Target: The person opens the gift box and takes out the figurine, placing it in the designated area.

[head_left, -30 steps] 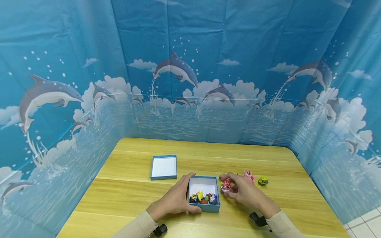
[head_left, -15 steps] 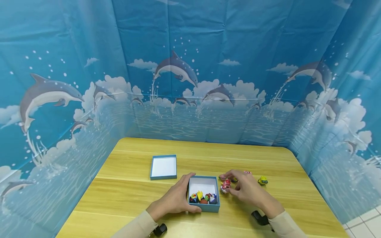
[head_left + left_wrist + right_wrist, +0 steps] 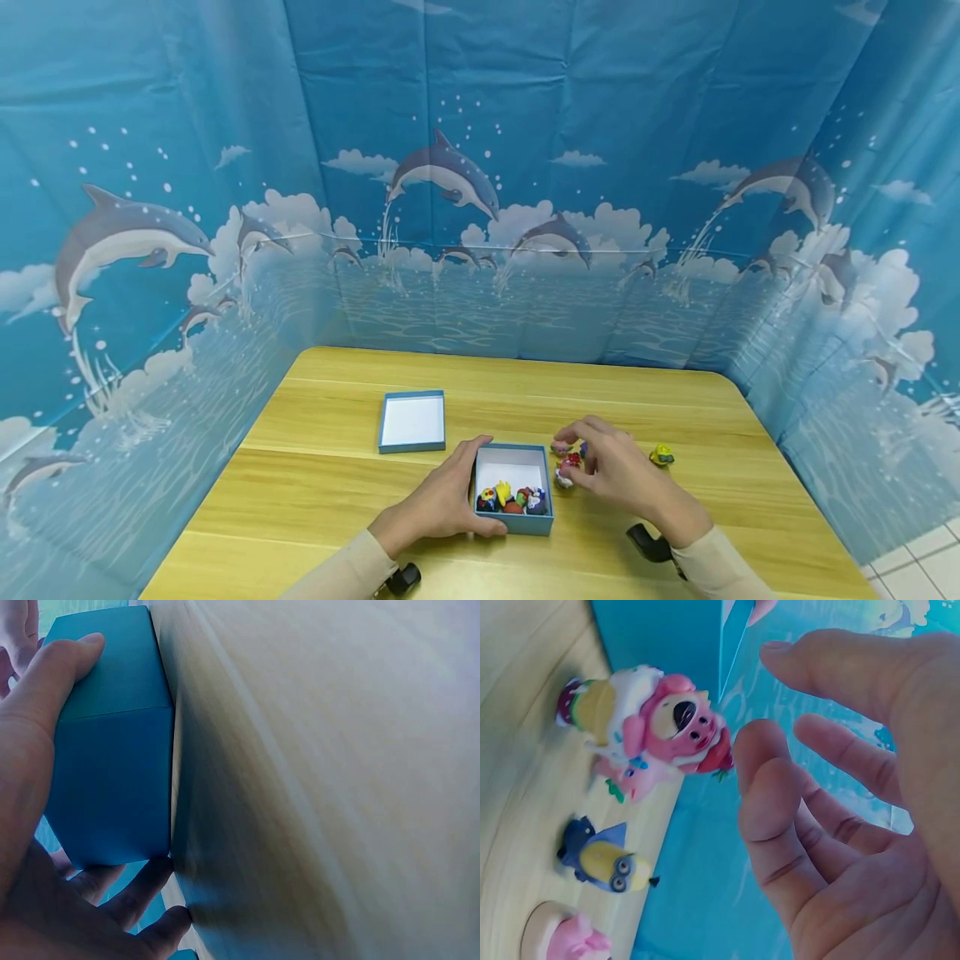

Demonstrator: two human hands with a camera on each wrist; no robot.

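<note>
Backdrop: blue sheeting printed with leaping dolphins and clouds fills most of my head feed.
Table: yellow wood grain, rounded far corners.
Right hand: I have it above the loose figurines; its thumb stands well apart from the bent index finger, with nothing pinched between them.
Left hand: thumb on the near wall, fingers along the left side, so I read it as gripping the box.
Blue box: open and square, white inside, beside the left palm; small colourful figures lie bunched along its near wall, among them a yellow one and a dark blue-and-white one.
Shallow lid: blue-edged, white inside up, beyond the box to the left.
Pink bear: it wears a strawberry cap and sits on a white swirl over a yellow cone; it is just right of the box, close to the index fingertip, though I cannot tell whether they touch.
Goggled figure: yellow, dressed in blue, near the bear.
</note>
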